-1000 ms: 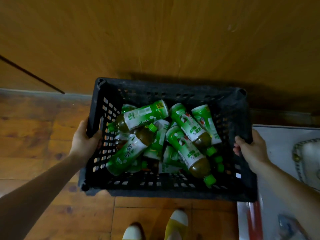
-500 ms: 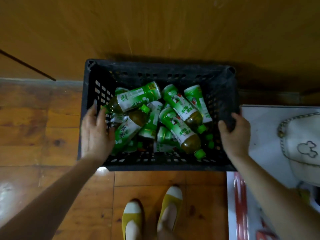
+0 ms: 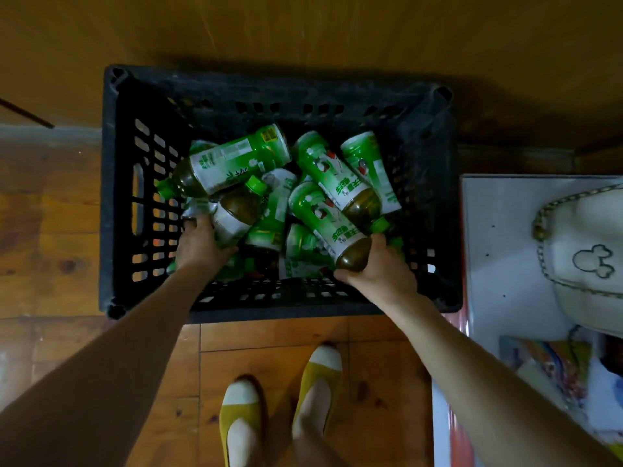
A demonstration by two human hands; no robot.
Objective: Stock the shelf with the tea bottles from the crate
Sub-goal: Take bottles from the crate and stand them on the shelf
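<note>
Down in the crate [image 3: 116, 203], left hand [image 3: 199, 246] and right hand [image 3: 382, 273] around bottles [image 3: 325, 220].

Open crate [image 3: 269, 96] top, seemingly jumbled bottles [image 3: 236, 160]

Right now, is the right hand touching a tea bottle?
Touching. In the head view, the right hand curls round the brown top of a tea bottle inside the crate.
</note>
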